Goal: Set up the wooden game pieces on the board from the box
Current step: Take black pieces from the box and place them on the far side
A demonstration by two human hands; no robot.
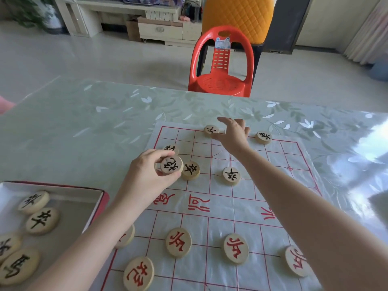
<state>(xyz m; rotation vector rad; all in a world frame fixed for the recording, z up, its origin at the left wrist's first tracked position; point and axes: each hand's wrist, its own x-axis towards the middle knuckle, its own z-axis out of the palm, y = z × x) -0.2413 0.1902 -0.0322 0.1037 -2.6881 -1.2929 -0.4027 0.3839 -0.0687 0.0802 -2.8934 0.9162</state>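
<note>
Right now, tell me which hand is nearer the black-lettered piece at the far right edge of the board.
Right. The right hand hovers open over the far row, just left of that piece. The left hand is much farther, on the board's left side, pinching another black piece.

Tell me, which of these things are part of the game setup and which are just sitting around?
Part of the job: board, box, black pieces, red pieces, the piece in the left hand, right hand.

Just around: red chair, cabinet, plant.
</note>
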